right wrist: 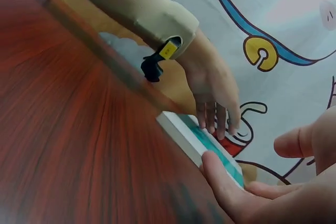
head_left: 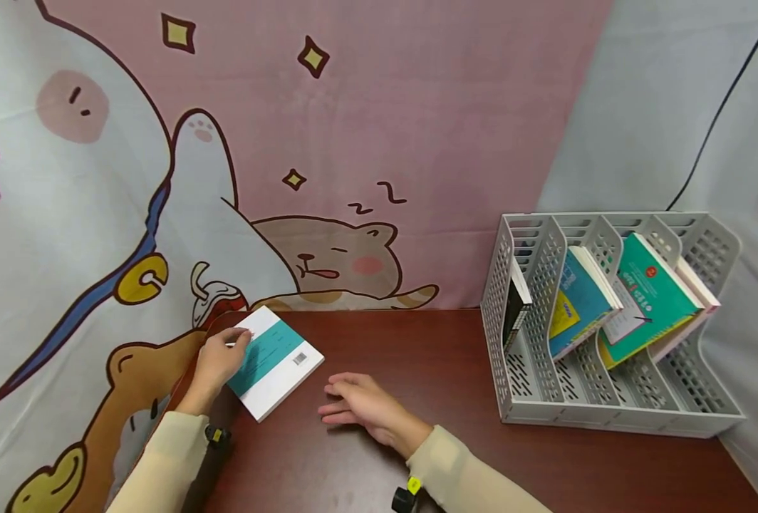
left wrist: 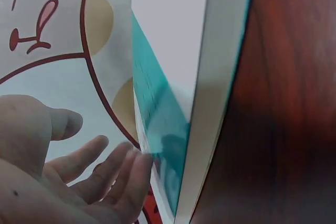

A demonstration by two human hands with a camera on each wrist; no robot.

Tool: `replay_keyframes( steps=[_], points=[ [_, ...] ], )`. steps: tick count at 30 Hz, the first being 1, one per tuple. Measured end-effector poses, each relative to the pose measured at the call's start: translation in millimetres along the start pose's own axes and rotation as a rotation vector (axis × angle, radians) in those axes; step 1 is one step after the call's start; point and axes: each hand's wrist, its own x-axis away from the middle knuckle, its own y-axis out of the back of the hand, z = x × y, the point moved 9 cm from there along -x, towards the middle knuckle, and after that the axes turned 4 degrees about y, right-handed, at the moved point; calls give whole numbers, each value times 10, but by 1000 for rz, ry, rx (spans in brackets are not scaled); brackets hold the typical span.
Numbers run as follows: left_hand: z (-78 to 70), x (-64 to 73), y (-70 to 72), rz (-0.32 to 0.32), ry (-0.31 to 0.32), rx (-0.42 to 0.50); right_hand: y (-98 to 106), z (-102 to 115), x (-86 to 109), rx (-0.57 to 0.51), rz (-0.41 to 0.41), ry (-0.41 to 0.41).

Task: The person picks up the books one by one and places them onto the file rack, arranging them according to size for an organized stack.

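A thick white book with a teal band (head_left: pixel 276 356) lies on the table's left part, a barcode on its upper face. My left hand (head_left: pixel 221 360) is at the book's left edge with its thumb free. In the left wrist view, the relaxed fingers (left wrist: pixel 121 174) reach the cover and grip nothing. To the right of the book, my right hand (head_left: pixel 369 410) hovers with fingers extended and palm turned toward it. Nothing is in that hand; in the right wrist view, its fingers (right wrist: pixel 223 182) overlap the near end of the book.
A grey divided file rack (head_left: pixel 610 417) stands at the right of the brown table (head_left: pixel 417 349). In its slots lean a black notebook (head_left: pixel 516 306), a blue book (head_left: pixel 578 299), a green book (head_left: pixel 655 299) and a pinkish one behind. A cartoon-printed cloth (head_left: pixel 449 142) hangs behind.
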Motion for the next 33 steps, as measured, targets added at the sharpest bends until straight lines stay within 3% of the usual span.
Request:
replay_keyframes(
  steps=[6, 14, 18, 26, 33],
  points=[
    [-6, -130, 73, -28, -18, -70, -159, -17, -197, -100, -63, -21],
    [143, -302, -26, 42, 39, -191, -348, -145, -398, -165, -145, -28],
    [145, -373, -33, 56, 58, -221, -367, -173, -448, -181, -180, -31],
    [209, -475, -17, 116, 69, -263, -390, -151, -464, -225, -171, -21],
    [189, -520, 83, 104, 37, -282, -334, -161, -482, -231, -172, -5]
  ],
)
